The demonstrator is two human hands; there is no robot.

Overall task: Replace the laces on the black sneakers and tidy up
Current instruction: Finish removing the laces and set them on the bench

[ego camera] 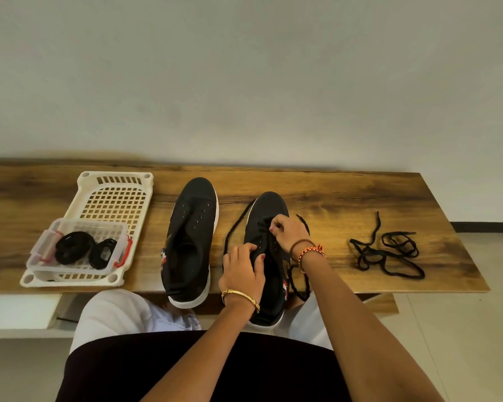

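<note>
Two black sneakers with white soles stand side by side on the wooden table (346,198), toes pointing away from me. The left sneaker (190,239) has bare eyelets and no lace. On the right sneaker (269,207) a black lace (235,227) runs through the front eyelets, one end looping out to the left and another hanging off the near edge. My right hand (286,230) pinches the lace over the front eyelets. My left hand (243,269) holds the shoe's left side near the tongue, fingers curled over it. A loose tangle of black laces (388,253) lies to the right.
At the table's left a white plastic basket (84,181) holds a small clear box (41,262) with red clips, containing coiled black laces (73,248). The heels of both sneakers overhang the near table edge above my lap. A plain wall stands right behind the table.
</note>
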